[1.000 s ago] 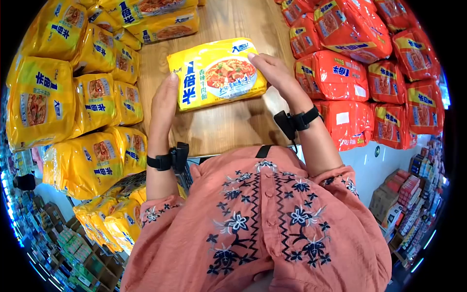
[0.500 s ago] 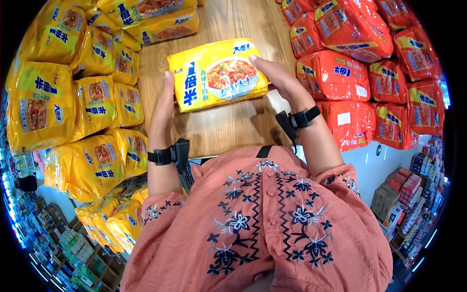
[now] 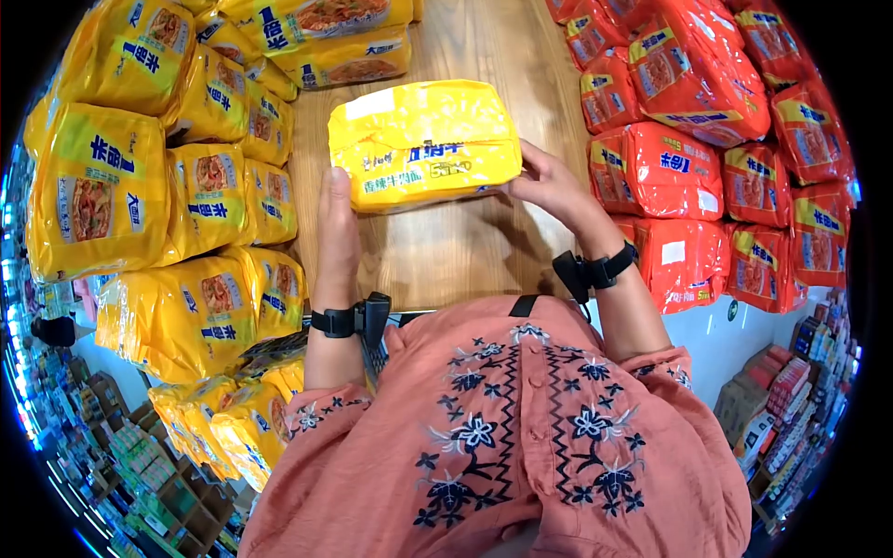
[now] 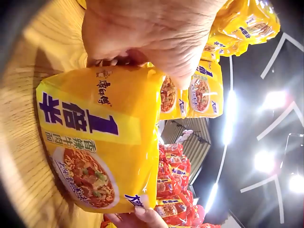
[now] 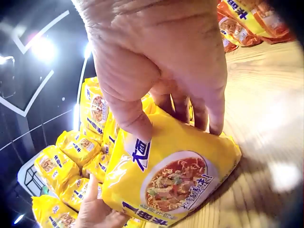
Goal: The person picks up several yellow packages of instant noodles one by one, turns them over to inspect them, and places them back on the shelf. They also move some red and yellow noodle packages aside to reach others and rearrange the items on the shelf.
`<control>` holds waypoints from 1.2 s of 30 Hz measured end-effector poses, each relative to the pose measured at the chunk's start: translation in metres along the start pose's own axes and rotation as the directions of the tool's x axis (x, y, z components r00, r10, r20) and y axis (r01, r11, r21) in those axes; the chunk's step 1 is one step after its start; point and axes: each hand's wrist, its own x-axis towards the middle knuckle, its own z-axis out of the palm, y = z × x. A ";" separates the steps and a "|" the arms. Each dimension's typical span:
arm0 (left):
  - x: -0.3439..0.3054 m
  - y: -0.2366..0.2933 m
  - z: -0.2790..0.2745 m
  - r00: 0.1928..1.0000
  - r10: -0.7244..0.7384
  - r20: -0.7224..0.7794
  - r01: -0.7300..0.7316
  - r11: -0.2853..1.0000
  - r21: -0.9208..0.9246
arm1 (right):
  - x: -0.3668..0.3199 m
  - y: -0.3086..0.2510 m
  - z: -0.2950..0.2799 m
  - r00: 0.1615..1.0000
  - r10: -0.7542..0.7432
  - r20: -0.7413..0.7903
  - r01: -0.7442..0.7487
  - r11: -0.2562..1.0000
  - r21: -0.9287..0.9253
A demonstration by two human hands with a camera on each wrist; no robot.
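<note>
A yellow multipack of instant noodles (image 3: 423, 149) is held over the wooden table, its narrow printed side turned up to the head view. At its left end my left hand (image 3: 338, 228) grips it, thumb along the near corner; the other fingers are mostly hidden behind the pack. My right hand (image 3: 558, 191) grips the right end. In the right wrist view the right thumb (image 5: 135, 121) presses beside the blue lettering, with the fingers over the far side. The bowl picture on the noodle multipack (image 4: 95, 133) shows in the left wrist view.
Yellow noodle packs (image 3: 98, 191) are stacked along the left, with more at the back left. Red noodle packs (image 3: 656, 172) are piled on the right. Wooden tabletop (image 3: 446, 251) lies between the stacks. Store shelves (image 3: 139, 474) stand beyond the table at lower left.
The multipack has turned from its bowl picture facing up to its narrow side facing up. My right hand has shifted lower on the right end, and the head view has moved slightly.
</note>
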 end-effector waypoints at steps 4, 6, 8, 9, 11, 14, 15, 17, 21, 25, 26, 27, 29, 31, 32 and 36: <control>-0.003 0.010 0.004 1.000 0.003 -0.016 -0.003 0.999 0.033 | -0.010 -0.018 0.007 0.999 -0.034 0.007 0.034 0.999 0.026; -0.001 0.015 0.001 0.999 -0.031 -0.015 0.031 0.999 0.013 | -0.014 -0.026 0.002 1.000 0.013 0.005 -0.013 0.999 -0.033; 0.002 0.021 -0.001 0.998 -0.051 -0.028 0.052 0.998 0.035 | -0.017 -0.035 0.002 0.999 0.030 -0.030 -0.032 0.998 -0.053; 0.004 0.024 -0.001 0.998 -0.052 -0.043 0.054 0.996 0.068 | -0.015 -0.035 0.000 0.999 0.024 -0.040 -0.026 0.998 -0.065; 0.009 0.026 -0.003 0.996 -0.044 -0.079 0.055 0.989 0.139 | -0.010 -0.033 -0.004 0.998 0.008 -0.062 -0.014 0.996 -0.087; 0.018 0.025 -0.008 0.988 0.011 -0.153 0.022 0.977 0.214 | -0.001 -0.026 -0.001 0.984 -0.012 -0.180 -0.018 0.987 -0.162; 0.021 0.024 -0.007 0.983 0.051 -0.177 -0.011 0.976 0.219 | 0.003 -0.023 0.000 0.978 -0.028 -0.208 -0.007 0.986 -0.168; 0.028 0.022 -0.006 0.973 0.106 -0.206 -0.060 0.974 0.219 | 0.010 -0.016 0.001 0.963 -0.061 -0.264 0.014 0.984 -0.177; 0.037 0.023 -0.002 0.968 0.116 -0.222 -0.064 0.971 0.229 | 0.020 -0.017 0.005 0.951 -0.076 -0.301 0.026 0.985 -0.168; 0.045 0.020 -0.002 0.973 0.102 -0.207 -0.047 0.966 0.255 | 0.024 -0.019 0.006 0.951 -0.057 -0.303 0.013 0.989 -0.144; 0.046 0.020 -0.002 0.975 0.086 -0.206 -0.034 0.969 0.244 | 0.025 -0.018 0.005 0.954 -0.049 -0.297 0.008 0.991 -0.137; 0.047 0.021 -0.001 0.976 0.070 -0.206 -0.020 0.972 0.233 | 0.025 -0.018 0.006 0.952 -0.045 -0.302 0.008 0.993 -0.121; 0.047 0.024 0.002 0.978 0.034 -0.203 0.008 0.979 0.202 | 0.024 -0.020 0.009 0.950 -0.037 -0.311 0.009 0.996 -0.090; 0.046 0.027 0.005 0.980 -0.009 -0.198 0.042 0.986 0.162 | 0.025 -0.019 0.009 0.948 -0.027 -0.316 -0.001 0.996 -0.086; 0.046 0.026 0.005 0.980 -0.013 -0.197 0.045 0.986 0.159 | 0.025 -0.018 0.009 0.948 -0.021 -0.319 -0.006 0.996 -0.084; 0.046 0.026 0.004 0.981 -0.021 -0.195 0.051 0.987 0.151 | 0.026 -0.016 0.007 0.949 -0.002 -0.314 -0.031 0.995 -0.100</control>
